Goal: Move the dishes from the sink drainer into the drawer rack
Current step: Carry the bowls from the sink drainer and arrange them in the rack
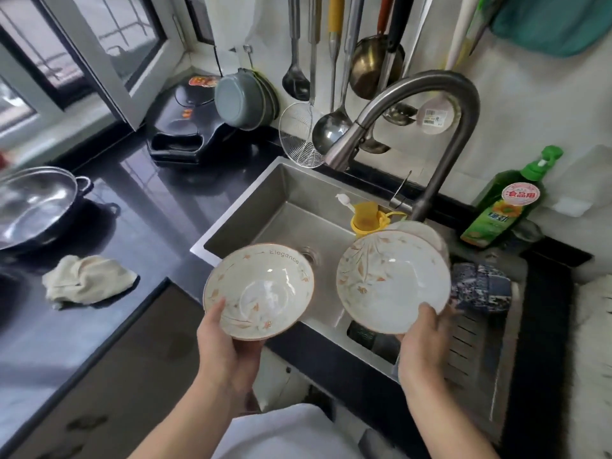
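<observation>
Head view: the left hand (221, 342) grips a cream bowl (259, 291) by its near rim, thumb inside, at the centre of the frame above the sink's (281, 207) front edge. The right hand (422, 339) grips a second bowl (392, 281) the same way, right of centre, tilted toward the camera over the drainer (477, 352). Both bowls are lifted, mouths facing up and toward the viewer, and sit well apart from each other.

The drawer rack is not visible; I judge it lies below the counter, near the bottom of the frame, so both hands must carry down and back. Another white dish (427, 231) peeks out behind the right bowl, mostly hidden. A dark patterned item (480, 288) stands beside it; its shape is hard to make out.
</observation>
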